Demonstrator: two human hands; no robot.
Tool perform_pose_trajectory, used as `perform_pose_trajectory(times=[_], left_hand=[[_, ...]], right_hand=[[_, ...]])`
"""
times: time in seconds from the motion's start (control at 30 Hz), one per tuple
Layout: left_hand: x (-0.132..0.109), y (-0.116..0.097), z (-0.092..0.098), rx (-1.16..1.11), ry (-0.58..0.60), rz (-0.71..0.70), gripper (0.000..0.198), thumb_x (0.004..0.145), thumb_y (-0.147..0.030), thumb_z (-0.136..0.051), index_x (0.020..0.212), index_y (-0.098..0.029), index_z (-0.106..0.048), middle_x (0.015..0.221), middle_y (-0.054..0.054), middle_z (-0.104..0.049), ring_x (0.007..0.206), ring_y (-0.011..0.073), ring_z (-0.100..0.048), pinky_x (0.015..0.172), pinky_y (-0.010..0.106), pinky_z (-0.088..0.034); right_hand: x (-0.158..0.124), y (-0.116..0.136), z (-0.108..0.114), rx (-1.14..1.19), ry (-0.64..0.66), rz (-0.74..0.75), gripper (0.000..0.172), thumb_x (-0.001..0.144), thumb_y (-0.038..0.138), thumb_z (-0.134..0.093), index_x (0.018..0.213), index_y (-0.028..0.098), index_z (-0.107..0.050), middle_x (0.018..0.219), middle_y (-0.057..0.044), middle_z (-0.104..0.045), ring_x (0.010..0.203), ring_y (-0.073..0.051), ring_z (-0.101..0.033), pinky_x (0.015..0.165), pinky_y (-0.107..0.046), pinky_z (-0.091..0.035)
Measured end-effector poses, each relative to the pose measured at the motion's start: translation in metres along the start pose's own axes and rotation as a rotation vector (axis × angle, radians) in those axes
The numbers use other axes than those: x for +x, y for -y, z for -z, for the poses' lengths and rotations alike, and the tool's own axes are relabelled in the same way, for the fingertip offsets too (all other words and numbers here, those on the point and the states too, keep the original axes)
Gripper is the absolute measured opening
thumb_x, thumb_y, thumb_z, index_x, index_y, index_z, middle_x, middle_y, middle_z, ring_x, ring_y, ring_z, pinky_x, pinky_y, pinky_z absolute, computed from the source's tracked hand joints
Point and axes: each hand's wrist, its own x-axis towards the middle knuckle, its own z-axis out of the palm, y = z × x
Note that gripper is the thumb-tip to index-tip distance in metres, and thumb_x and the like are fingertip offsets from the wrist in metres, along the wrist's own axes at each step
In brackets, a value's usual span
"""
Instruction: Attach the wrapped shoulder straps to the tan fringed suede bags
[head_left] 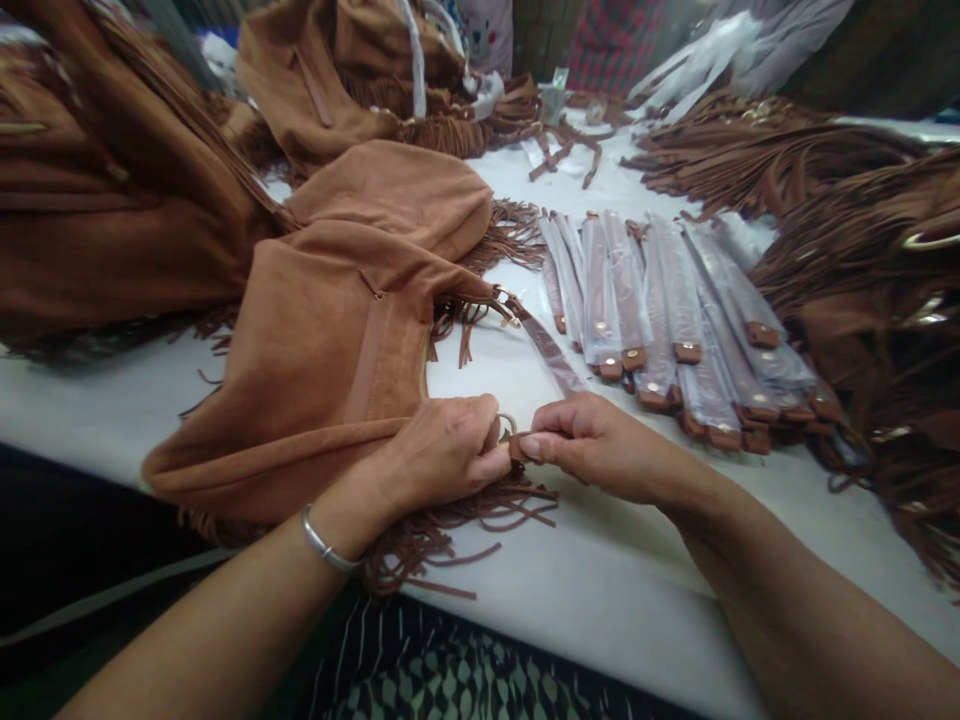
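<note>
Table: white table (600,600), brown suede bags heaped behind.
Left hand (442,450): fingers closed, gripping the bag (330,350) corner by its metal ring (508,422).
Right hand (600,445): fingers pinching the strap (551,355) end, touching the ring.

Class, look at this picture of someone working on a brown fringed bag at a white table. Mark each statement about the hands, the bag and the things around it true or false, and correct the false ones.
1. The left hand grips the bag beside a metal ring. True.
2. The right hand lies flat on the table, touching nothing. False: it pinches the end of a strap.
3. A row of wrapped straps lies to the right of the bag. True.
4. The bag is bright blue. False: it is brown.
5. A bangle is on the left wrist. True.
</note>
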Motion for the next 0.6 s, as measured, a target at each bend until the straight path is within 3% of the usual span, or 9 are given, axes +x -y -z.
perform_pose_trajectory(times=[0.17, 0.27, 0.43, 0.6], left_hand=[[-0.001, 0.001, -0.003, 0.051, -0.052, 0.003, 0.014, 0.081, -0.025, -0.047, 0.07, -0.019, -0.042, 0.062, -0.001, -0.052, 0.055, 0.0151, -0.05, 0.053, 0.027, -0.034], [-0.001, 0.0, -0.007, 0.129, -0.09, 0.069, 0.014, 0.083, -0.028, -0.045, 0.072, -0.018, -0.043, 0.065, 0.001, -0.054, 0.059, 0.0174, -0.053, 0.054, 0.028, -0.037], [-0.001, -0.003, -0.008, 0.156, -0.094, 0.109, 0.013, 0.083, -0.027, -0.046, 0.074, -0.018, -0.043, 0.067, 0.003, -0.055, 0.062, 0.0192, -0.056, 0.055, 0.029, -0.04], [0.0, -0.002, -0.007, 0.154, -0.088, 0.106, 0.014, 0.082, -0.029, -0.047, 0.073, -0.018, -0.043, 0.066, 0.003, -0.055, 0.06, 0.0194, -0.055, 0.054, 0.03, -0.042]], right_hand=[[-0.005, 0.014, -0.014, -0.433, -0.241, -0.075, 0.026, 0.084, 0.031, -0.045, 0.068, 0.015, -0.058, 0.058, -0.004, -0.057, 0.053, -0.013, -0.046, 0.052, -0.027, -0.017], [-0.008, 0.018, -0.026, -0.64, -0.41, -0.007, 0.031, 0.087, 0.033, -0.04, 0.069, 0.015, -0.057, 0.055, -0.007, -0.06, 0.047, -0.016, -0.047, 0.051, -0.029, -0.014], [-0.007, 0.014, -0.038, -0.777, -0.572, 0.174, 0.031, 0.089, 0.026, -0.039, 0.062, 0.016, -0.052, 0.05, -0.007, -0.056, 0.045, -0.017, -0.048, 0.053, -0.03, -0.015], [-0.006, 0.012, -0.04, -0.759, -0.593, 0.188, 0.028, 0.088, 0.025, -0.041, 0.064, 0.016, -0.053, 0.051, -0.006, -0.056, 0.046, -0.017, -0.049, 0.053, -0.03, -0.017]])
